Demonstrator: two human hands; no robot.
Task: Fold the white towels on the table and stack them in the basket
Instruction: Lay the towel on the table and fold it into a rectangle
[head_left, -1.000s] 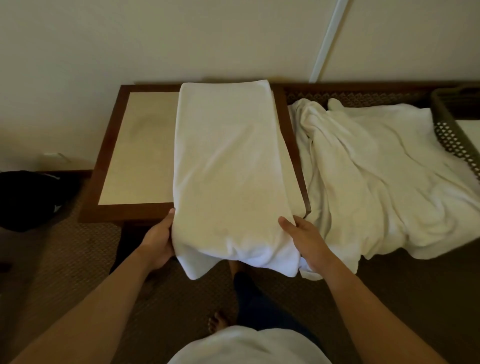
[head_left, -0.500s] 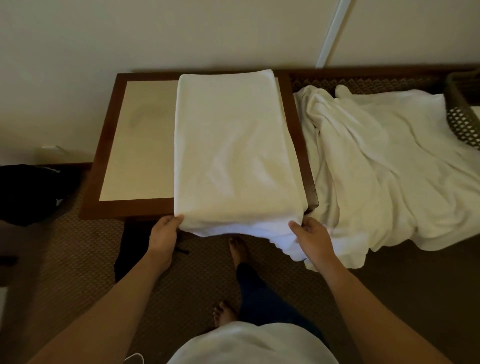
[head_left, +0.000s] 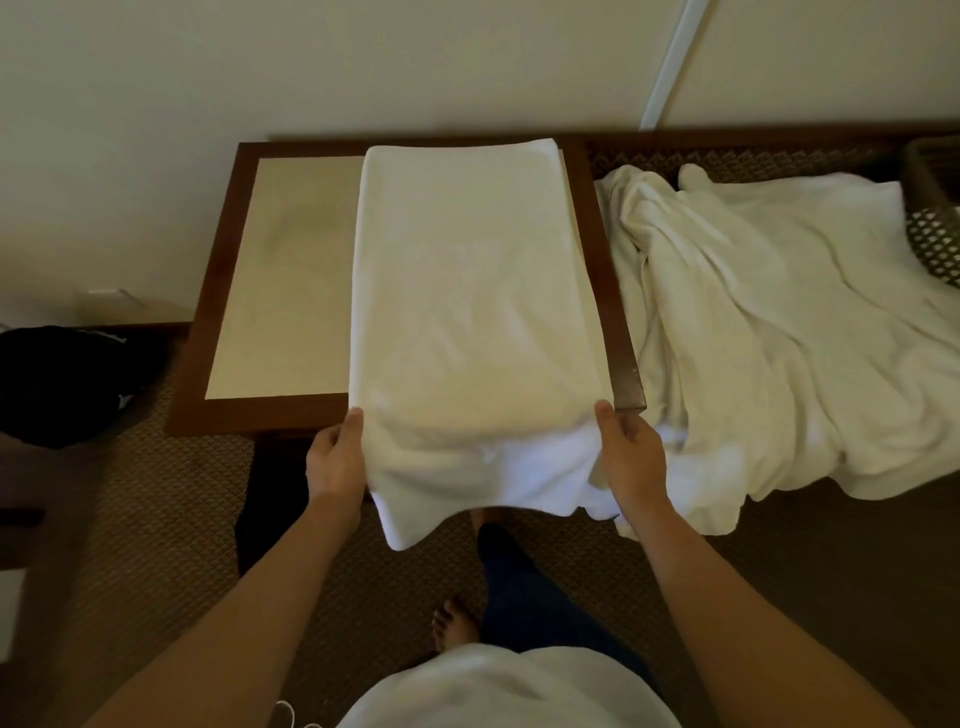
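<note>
Dim room, wood-framed table (head_left: 218, 332) against wall, folded white towel (head_left: 467, 291) along its right half, near end now drooping lower off front edge, left hand (head_left: 335, 462) and right hand (head_left: 631, 457) pinching its near corners, fingers hidden beneath, loose towels (head_left: 779, 322) to the right, basket (head_left: 935, 208) cut off at frame edge.

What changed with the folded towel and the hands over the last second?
Both hands, left hand and right hand, kept their grip on the folded towel; its near end hung, was drawn up half a second ago, and hangs again. The loose towels stayed put.
</note>
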